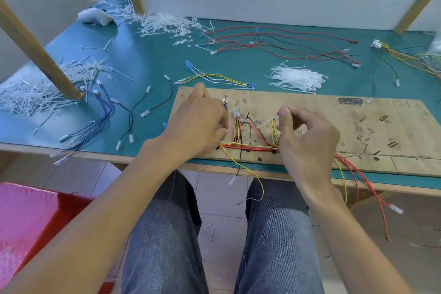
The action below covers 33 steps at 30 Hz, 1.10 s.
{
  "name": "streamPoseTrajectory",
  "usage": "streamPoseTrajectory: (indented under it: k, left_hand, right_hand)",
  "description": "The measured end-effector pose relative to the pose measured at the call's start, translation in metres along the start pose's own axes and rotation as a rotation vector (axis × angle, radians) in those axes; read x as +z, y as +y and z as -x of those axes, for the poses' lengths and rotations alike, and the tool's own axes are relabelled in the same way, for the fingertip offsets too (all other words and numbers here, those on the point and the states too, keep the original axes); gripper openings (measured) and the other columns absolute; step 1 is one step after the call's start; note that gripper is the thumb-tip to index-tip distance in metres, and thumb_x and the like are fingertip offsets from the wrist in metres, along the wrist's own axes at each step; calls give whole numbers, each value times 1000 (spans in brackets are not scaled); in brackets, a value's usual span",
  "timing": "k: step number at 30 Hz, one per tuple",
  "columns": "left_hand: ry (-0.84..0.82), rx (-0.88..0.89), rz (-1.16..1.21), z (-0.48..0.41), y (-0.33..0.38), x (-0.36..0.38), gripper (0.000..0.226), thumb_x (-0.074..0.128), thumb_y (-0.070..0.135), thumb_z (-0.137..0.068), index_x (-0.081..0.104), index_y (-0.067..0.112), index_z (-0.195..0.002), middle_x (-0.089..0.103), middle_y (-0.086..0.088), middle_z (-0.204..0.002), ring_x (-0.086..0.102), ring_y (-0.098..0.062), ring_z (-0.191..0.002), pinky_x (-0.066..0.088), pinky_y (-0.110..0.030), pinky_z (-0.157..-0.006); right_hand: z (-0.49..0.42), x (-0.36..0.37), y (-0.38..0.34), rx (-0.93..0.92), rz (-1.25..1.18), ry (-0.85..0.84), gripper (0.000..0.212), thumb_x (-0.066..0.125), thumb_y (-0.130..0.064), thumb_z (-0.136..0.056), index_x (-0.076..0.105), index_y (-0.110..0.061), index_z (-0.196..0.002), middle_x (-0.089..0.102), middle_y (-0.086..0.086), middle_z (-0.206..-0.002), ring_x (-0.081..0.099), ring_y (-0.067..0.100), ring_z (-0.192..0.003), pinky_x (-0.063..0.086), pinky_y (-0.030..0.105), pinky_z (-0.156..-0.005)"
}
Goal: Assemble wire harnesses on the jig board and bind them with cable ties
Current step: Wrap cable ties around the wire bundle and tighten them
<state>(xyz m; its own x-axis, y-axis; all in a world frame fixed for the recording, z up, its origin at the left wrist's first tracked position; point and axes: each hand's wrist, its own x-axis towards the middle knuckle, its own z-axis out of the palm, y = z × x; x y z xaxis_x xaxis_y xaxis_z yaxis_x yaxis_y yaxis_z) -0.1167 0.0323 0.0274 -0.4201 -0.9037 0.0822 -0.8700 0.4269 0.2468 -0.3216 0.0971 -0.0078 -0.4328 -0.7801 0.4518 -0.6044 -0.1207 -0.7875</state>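
Pinching the tail of a white cable tie (272,119) between thumb and forefinger, the right hand (307,136) works over the wire bundle (250,147), which lies along the near edge of the plywood jig board (334,112). The tie slants down toward a yellow-and-red branch rising from the bundle. It is too blurred to tell whether it is already looped round that branch.

The left hand (198,124) sits at the bundle's left end with its fingers bent down onto the wires. Whether it pinches them or only pins them cannot be told.

A yellow wire (253,174) and several red leads (372,188) hang off the board and over the bench edge, above the person's knees. A heap of fresh cable ties (298,79) lies on the green mat (155,55) just behind the board, with loose red and black wires (286,43) and clipped tie offcuts (164,23) farther back.

The likely faults:
- Cinching the tie while the branch sits off its marked route would bind it at the wrong point.
- The loop could catch a neighbouring wire, since the strands lie close together.
- The thin tail may slip from the pinch under pull.
- A knee or forearm could snag the hanging leads and drag the bundle.
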Motion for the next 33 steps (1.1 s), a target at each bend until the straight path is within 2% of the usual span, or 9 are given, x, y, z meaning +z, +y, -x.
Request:
streamPoseTrajectory:
  k: [5,9,13,17,20,23,25,29,33]
  left_hand:
    - [16,55,-40,-6,2,5,9,80,45,-85,79,38,-91,63,14,-96,22,-10,-92,21,-28,-81]
    - [15,45,58,-5,1,7,9,84,46,-82,80,41,-89,62,16,-93,26,-12,-94,36,-36,-88]
    - [29,3,150,-3,1,8,8,87,41,-80,79,41,-83,65,13,-92,26,-11,-95,32,-33,-86]
    - [-47,-48,86,-4,5,11,12,81,35,-88,74,34,-78,61,10,-94,32,-19,-107,35,-38,-89]
    - [-140,-30,-25,-8,7,13,17,66,31,-99,70,26,-83,51,3,-102,30,-24,-112,30,-41,-90]
    - [-191,-13,0,-8,4,9,23,57,27,-103,67,21,-83,57,3,-99,33,-26,-110,34,-44,-92]
    - [-173,12,67,-7,0,5,20,58,25,-103,65,22,-84,65,6,-94,43,-26,-107,39,-44,-94]
    - [-48,78,359,-2,-4,4,8,68,20,-97,70,23,-90,70,10,-84,63,-9,-84,51,-29,-77]
    - [-11,145,502,-1,-11,7,9,83,20,-88,77,27,-91,74,14,-79,68,-5,-78,43,-7,-71]
  right_hand:
    - [5,10,-2,-30,48,-6,12,71,-29,-97,82,-24,-94,49,-31,-73,64,26,-80,53,54,-84]
    - [12,16,-3,-24,77,-48,13,72,-30,-97,83,-22,-98,44,-29,-76,62,30,-84,51,61,-86]
    - [16,20,-3,-28,88,-109,10,75,-30,-97,83,-26,-98,45,-31,-79,60,26,-91,49,63,-89]
    - [18,22,-3,-59,93,-117,9,76,-29,-96,83,-27,-101,42,-32,-78,59,27,-88,49,65,-85]
    - [18,23,1,-86,112,-138,9,75,-32,-96,82,-30,-101,47,-36,-79,57,23,-90,46,63,-86]
    - [17,24,2,-159,188,-174,9,73,-38,-97,80,-36,-102,56,-30,-80,56,18,-93,30,42,-87]
    - [15,26,2,-191,240,-217,10,72,-41,-98,79,-40,-104,62,-26,-80,54,15,-94,19,36,-79]
    - [10,31,3,-185,223,-318,12,73,-41,-96,81,-40,-105,74,-20,-90,56,15,-96,24,42,-81]
    - [4,30,6,-133,129,-382,12,78,-34,-94,82,-39,-104,75,-18,-90,59,19,-99,37,56,-89]
